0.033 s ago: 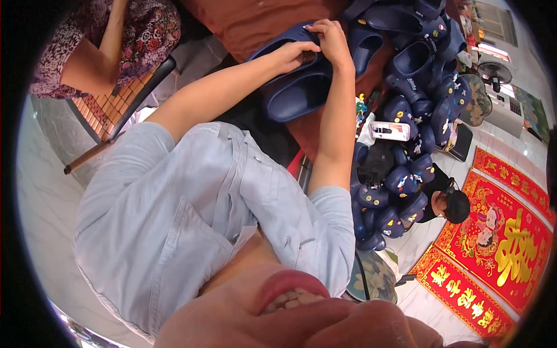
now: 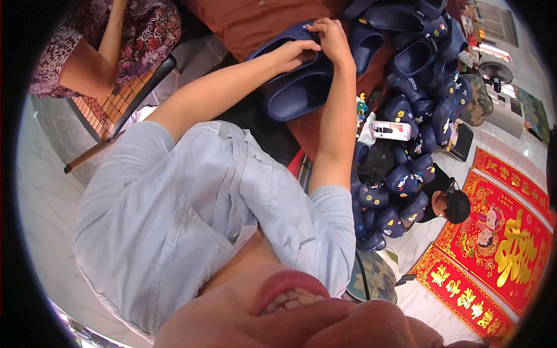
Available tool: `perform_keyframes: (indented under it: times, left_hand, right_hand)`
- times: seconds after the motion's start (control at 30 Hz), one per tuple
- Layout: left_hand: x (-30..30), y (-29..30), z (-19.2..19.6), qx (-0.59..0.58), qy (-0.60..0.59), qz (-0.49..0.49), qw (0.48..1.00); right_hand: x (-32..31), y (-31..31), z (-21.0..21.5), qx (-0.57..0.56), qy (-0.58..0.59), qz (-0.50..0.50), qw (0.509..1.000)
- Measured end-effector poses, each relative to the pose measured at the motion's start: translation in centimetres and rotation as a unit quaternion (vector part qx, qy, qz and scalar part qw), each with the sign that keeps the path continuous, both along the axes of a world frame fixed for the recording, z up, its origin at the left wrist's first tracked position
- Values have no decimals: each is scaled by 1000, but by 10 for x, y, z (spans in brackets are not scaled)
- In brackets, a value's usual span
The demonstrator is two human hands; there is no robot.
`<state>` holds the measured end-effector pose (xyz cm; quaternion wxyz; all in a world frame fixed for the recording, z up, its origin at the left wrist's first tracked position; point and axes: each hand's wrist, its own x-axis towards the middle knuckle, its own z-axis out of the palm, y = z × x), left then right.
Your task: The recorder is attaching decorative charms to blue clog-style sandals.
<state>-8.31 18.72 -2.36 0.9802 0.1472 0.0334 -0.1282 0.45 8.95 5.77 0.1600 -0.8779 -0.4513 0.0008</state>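
A navy clog lies under both my hands on the cloth-covered surface. My left hand grips it at the opening, thumb stretched along the top and the other fingers curled inside. Bent over its upper, my right hand has its fingers closed on the clog near a small whitish spot; I cannot make out whether that is a charm or a fingernail. Just nearer to me is a second navy clog, its opening facing up. Beyond my right hand sits another navy clog.
A heap of navy clogs, many with colourful charms, fills the right side. Among them lie a phone and small colourful charms. A person in a black cap is behind the heap. Another person in a patterned garment sits at left.
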Motion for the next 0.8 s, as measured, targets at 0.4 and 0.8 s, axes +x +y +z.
perform_keyframes:
  times: [0.4, 0.8]
  left_hand:
    - [-1, -4, -2, 54, -5, -33, 998]
    - [-2, 9, 7, 89, 18, -29, 995]
  right_hand:
    - [-9, -7, 7, -6, -14, -69, 998]
    - [-159, -182, -50, 392, -75, -503, 767]
